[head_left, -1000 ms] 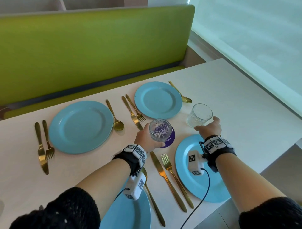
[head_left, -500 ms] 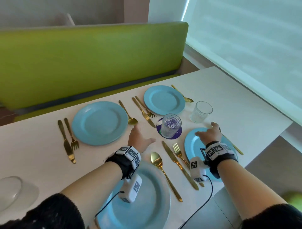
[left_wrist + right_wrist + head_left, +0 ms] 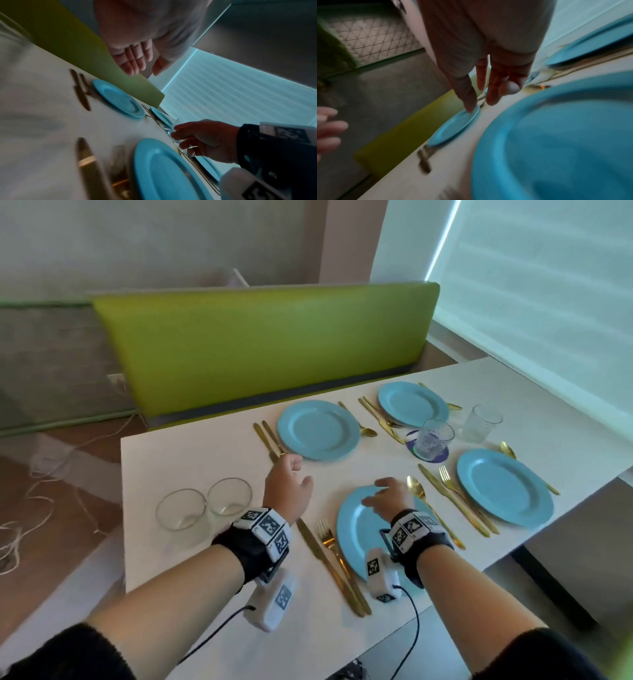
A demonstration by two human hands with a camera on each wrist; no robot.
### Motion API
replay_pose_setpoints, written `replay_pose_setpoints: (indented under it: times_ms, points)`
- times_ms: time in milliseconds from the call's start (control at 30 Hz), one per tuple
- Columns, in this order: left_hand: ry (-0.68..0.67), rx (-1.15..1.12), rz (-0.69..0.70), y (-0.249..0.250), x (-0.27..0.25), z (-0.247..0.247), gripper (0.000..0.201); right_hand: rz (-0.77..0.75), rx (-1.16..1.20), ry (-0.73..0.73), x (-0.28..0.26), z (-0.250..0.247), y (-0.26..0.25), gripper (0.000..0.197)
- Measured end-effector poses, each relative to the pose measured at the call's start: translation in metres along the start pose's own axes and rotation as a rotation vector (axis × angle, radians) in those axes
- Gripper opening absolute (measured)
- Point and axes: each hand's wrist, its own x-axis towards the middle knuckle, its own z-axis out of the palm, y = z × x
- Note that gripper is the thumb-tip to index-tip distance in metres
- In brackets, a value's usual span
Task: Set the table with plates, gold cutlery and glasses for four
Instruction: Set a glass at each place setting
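Both hands hanging empty, fingers loose: left hand (image 3: pixel 289 487) should be gripping nearest upturned glass (image 3: pixel 229 496) low, lifting straight.

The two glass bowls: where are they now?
Head view: the two glass bowls stand side by side at the table's left end, left of the empty left hand.

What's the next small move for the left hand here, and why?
Probably reach the left hand left to the nearer of the two glasses at the table's left end: both hands are empty, and only two glasses stand among the four plates.
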Motion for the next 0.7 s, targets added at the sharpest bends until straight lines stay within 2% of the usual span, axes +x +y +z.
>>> replay_pose_setpoints:
  times_ms: [167,233,300,400,533,633,700]
  points:
    - [0.333,0.142,-0.002,-0.047,-0.021,-0.082,0.068,-0.105,-0.12,-0.246,-0.055,0.08,-0.039,0.058]
    - [0.422,0.134,-0.034,-0.068,-0.028,-0.105,0.088,-0.147,-0.146,-0.304,-0.068,0.104,-0.05,0.065]
    - [0.45,0.089,-0.097,-0.09,-0.035,-0.123,0.108,-0.185,-0.182,-0.324,-0.077,0.124,-0.06,0.074]
    - [0.352,0.04,-0.166,-0.128,-0.036,-0.14,0.126,-0.226,-0.211,-0.325,-0.081,0.147,-0.07,0.087]
    - [0.119,-0.066,-0.337,-0.165,-0.039,-0.141,0.146,-0.251,-0.19,-0.336,-0.081,0.167,-0.073,0.096]
    - [0.071,-0.123,-0.404,-0.177,-0.035,-0.134,0.134,-0.276,-0.161,-0.327,-0.08,0.179,-0.075,0.093]
    - [0.072,-0.191,-0.415,-0.177,-0.029,-0.134,0.137,-0.281,-0.138,-0.314,-0.078,0.187,-0.076,0.092]
